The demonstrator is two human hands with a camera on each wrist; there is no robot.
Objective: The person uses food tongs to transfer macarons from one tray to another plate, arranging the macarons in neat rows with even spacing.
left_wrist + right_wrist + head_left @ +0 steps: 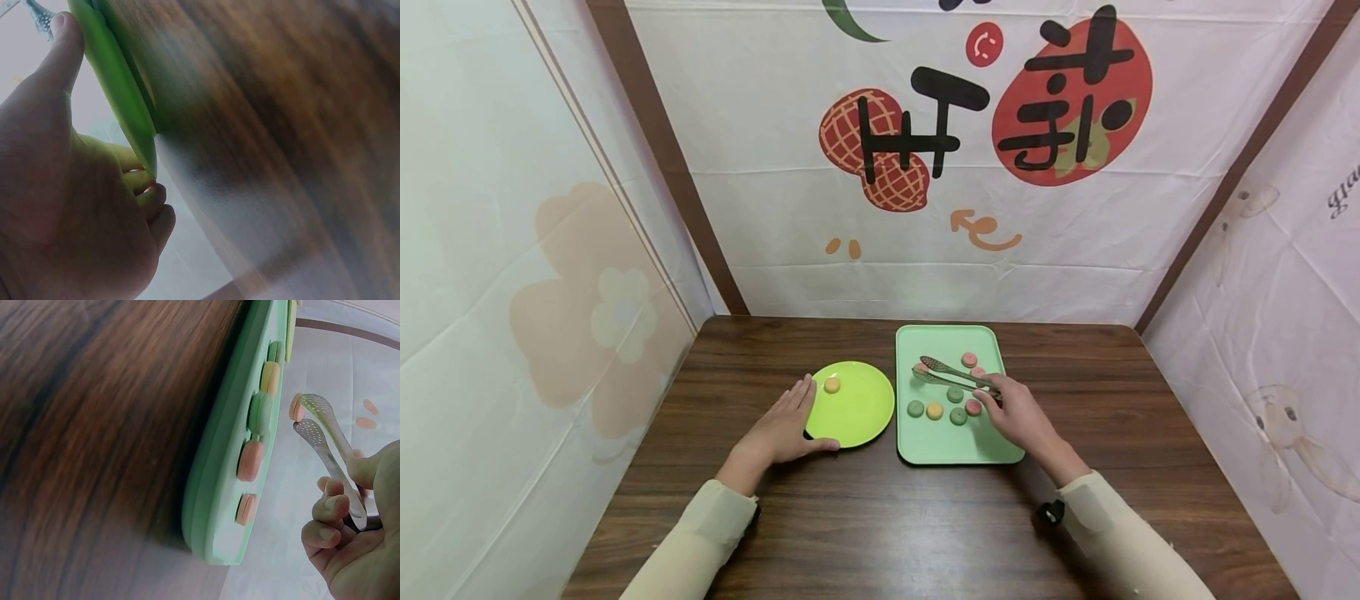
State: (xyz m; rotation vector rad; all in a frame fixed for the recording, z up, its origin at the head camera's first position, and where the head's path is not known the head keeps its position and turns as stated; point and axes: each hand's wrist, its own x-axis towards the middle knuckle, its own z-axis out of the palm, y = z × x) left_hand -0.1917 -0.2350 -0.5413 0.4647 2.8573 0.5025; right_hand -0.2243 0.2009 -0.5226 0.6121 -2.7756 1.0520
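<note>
My right hand [1018,414] grips metal tongs [951,369] with perforated tips above the mint-green tray [917,446]. A pink macaron [296,407] is at the tong tips, seen up off the tray in the right wrist view. Below lie several green, pink and yellow macarons, among them a yellow macaron [935,411] and a green macaron [916,408]. My left hand [784,423] rests against the left rim of the lime-green plate [861,417], its fingers fairly straight and the thumb by the near rim. One yellow macaron [832,385] sits on the plate.
Plate and tray stand side by side on a dark wooden table [865,533], a narrow gap between them. Behind the table hangs a printed white cloth [760,208], with more cloth at both sides. A black band [1051,512] is at the right wrist.
</note>
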